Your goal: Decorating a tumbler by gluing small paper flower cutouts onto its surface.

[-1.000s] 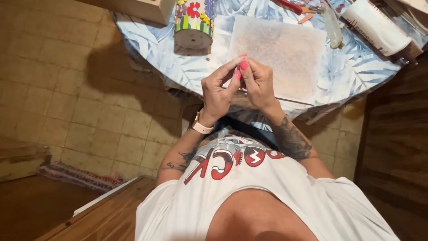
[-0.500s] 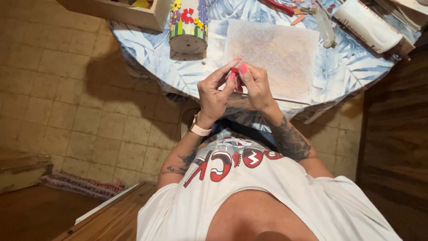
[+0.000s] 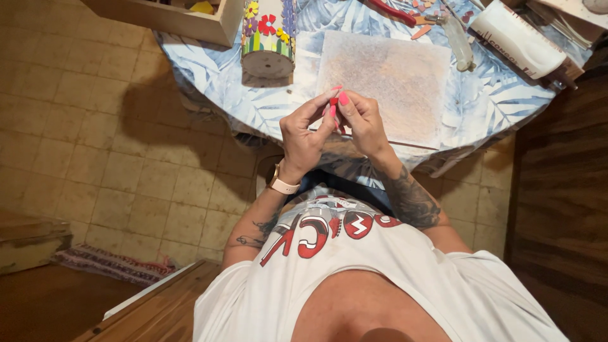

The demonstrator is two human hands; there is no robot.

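Head view. The left hand (image 3: 304, 136) and right hand (image 3: 362, 123) are held together just in front of the near edge of the square board (image 3: 386, 82). A small red piece (image 3: 334, 101) is pinched between the closed fingertips of both hands. Left of the board, a flower-decorated cylinder (image 3: 268, 35) is laid on the leaf-patterned tablecloth (image 3: 209, 73). Beyond the board, red-handled pliers (image 3: 396, 11) and a white tube (image 3: 518, 37) are seen.
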